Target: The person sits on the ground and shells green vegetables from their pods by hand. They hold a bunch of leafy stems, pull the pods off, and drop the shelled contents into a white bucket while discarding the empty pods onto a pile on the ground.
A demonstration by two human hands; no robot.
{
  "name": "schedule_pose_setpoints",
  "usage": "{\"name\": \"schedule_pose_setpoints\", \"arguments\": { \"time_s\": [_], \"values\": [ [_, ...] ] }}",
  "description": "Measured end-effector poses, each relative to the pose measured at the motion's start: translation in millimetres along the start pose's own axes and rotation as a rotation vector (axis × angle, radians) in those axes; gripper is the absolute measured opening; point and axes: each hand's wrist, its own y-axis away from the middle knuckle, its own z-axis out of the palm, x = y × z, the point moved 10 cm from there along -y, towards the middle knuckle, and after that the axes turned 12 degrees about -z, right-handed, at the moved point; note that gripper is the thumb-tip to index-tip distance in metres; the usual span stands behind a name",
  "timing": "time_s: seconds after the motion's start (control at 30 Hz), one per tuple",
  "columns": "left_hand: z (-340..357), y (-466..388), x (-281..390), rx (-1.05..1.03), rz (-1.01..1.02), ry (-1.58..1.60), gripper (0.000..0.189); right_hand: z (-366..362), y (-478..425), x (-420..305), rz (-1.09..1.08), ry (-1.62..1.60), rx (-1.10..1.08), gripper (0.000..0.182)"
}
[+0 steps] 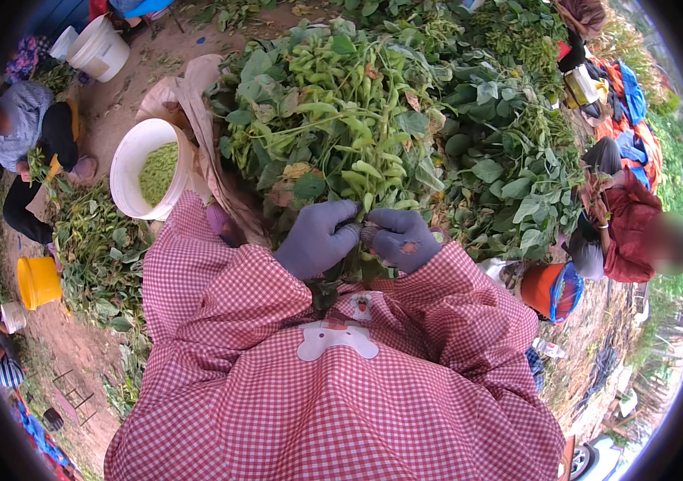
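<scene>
Both of my hands wear grey knit gloves and meet in front of my chest. Between them is a green soybean plant (371,144), its stem thick with pods and stretching away from me over a leafy heap. My left hand (319,237) pinches the near end of this plant with thumb and fingers. Close beside it, my right hand (403,239) grips the same end; its glove has a hole on the back. The exact finger contact is partly hidden. A white bucket (125,165) holding loose green beans stands to the left, near my knee.
The heap of soybean plants (486,144) spreads ahead and right, more plants (98,252) lie left. A person in red (630,222) sits right, near an orange bucket (537,288). Another person (26,126) sits left, near a yellow bucket (39,282). White pails (98,51) stand upper left.
</scene>
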Motion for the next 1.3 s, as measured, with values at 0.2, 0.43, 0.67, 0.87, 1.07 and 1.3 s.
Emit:
{"name": "schedule_pose_setpoints", "arguments": {
  "time_s": [0.2, 0.43, 0.67, 0.87, 1.07, 1.3],
  "values": [
    [15.4, -2.9, -25.8, -0.256, -0.434, 0.559, 0.020, -0.1, 2.4, -12.3, 0.002, -0.031, -0.026, 0.027],
    [32.8, 1.5, -46.2, -0.238, -0.627, 1.049, 0.016, -3.6, 6.9, -20.6, 0.032, -0.041, -0.019, 0.028],
    [30.1, 3.1, -39.4, -0.247, -0.655, 0.897, 0.020, -12.5, 3.5, -11.2, -0.077, 0.034, -0.003, 0.032],
    [-25.4, -2.9, -52.2, -0.075, -0.577, 0.740, 0.025, -30.0, 12.2, 3.5, 0.141, -0.051, 0.068, 0.040],
    [1.0, 6.6, -43.2, -0.152, -0.502, 0.518, 0.024, -32.9, 11.2, 8.0, 0.164, -0.089, 0.076, 0.043],
    [0.6, 2.8, -96.6, 0.113, -0.773, 0.524, 0.032, -34.2, 13.1, 12.4, 0.166, -0.109, 0.079, 0.039]
  ]
}}
